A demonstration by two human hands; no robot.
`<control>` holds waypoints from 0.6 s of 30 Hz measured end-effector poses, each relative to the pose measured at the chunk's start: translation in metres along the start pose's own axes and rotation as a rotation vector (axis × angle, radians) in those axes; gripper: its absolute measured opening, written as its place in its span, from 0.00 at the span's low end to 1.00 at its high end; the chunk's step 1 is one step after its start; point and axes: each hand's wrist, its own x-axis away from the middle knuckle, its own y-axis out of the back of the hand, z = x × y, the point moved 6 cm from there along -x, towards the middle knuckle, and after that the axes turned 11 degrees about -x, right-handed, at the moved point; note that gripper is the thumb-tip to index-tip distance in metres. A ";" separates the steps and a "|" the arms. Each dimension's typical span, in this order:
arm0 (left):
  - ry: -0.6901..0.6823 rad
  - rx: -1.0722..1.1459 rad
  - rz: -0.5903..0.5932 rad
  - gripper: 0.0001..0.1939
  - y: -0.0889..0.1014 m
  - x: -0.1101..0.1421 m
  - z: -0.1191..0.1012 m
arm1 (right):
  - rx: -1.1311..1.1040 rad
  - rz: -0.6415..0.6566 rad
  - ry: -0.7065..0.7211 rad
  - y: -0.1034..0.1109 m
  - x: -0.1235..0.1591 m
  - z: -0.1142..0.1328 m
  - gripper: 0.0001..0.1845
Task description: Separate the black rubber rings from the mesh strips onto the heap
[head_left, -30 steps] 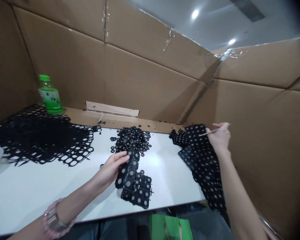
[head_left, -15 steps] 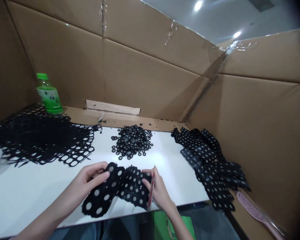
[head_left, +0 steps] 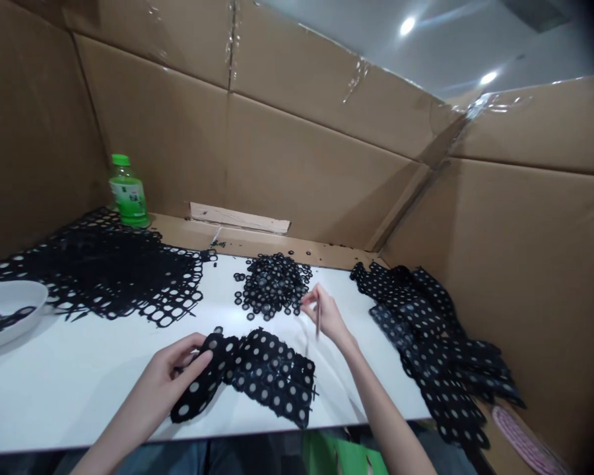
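Cardboard walls (head_left: 297,158) close in the white tabletop (head_left: 103,389) at the back and both sides. Over its far left part spreads a tangled black net (head_left: 123,270) full of round holes. To the right lies a heap (head_left: 420,336) of black sheets with pale dots, hanging over the tabletop's near edge. The dotted sheet (head_left: 277,376) in use lies near the front edge, in the middle, its left end bent up off the surface. The left hand (head_left: 171,373) has its grip on that end, thumb and fingers pinching it. The right hand (head_left: 327,316) hovers beyond the sheet, beside the pile of rings (head_left: 274,284); its grip is drawn together around a thin stick (head_left: 318,316). Whether its fingertips also pinch a ring, I cannot tell. Below the front edge shows a green bag (head_left: 349,455). A white bowl (head_left: 40,297) with dark pieces in it stands at far left, cut off by the view. A green bottle (head_left: 130,201) stands upright behind the net. At lower right lies a pink brush-like thing (head_left: 519,439), partly blurred.
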 end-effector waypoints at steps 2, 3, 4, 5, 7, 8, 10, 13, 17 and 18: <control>-0.021 -0.002 0.003 0.15 -0.001 0.002 -0.005 | 0.087 -0.097 -0.010 0.000 -0.009 0.010 0.13; -0.031 0.006 0.006 0.15 -0.001 0.002 -0.007 | 0.105 -0.089 -0.021 -0.006 -0.005 0.015 0.13; -0.041 0.015 0.013 0.14 -0.002 0.002 -0.009 | 0.102 -0.046 -0.033 -0.014 0.003 0.020 0.14; -0.050 0.022 0.024 0.14 -0.003 0.002 -0.010 | 0.088 0.029 -0.050 -0.024 0.015 0.024 0.16; -0.072 0.021 0.052 0.13 -0.005 -0.001 -0.014 | 0.063 0.200 -0.121 -0.045 0.049 0.025 0.27; -0.084 0.012 0.059 0.12 -0.005 -0.004 -0.015 | 0.053 0.257 -0.144 -0.053 0.066 0.023 0.32; -0.103 0.001 0.058 0.11 -0.006 -0.009 -0.019 | 0.038 0.240 -0.179 -0.058 0.091 0.018 0.39; -0.124 0.034 0.061 0.11 -0.009 -0.015 -0.027 | -0.011 0.157 -0.213 -0.056 0.104 0.007 0.39; -0.120 0.163 0.117 0.10 -0.021 -0.015 -0.038 | -0.070 0.087 -0.196 -0.050 0.096 -0.003 0.21; -0.100 0.205 0.121 0.10 -0.023 -0.014 -0.039 | -0.088 0.079 -0.181 -0.048 0.094 -0.004 0.16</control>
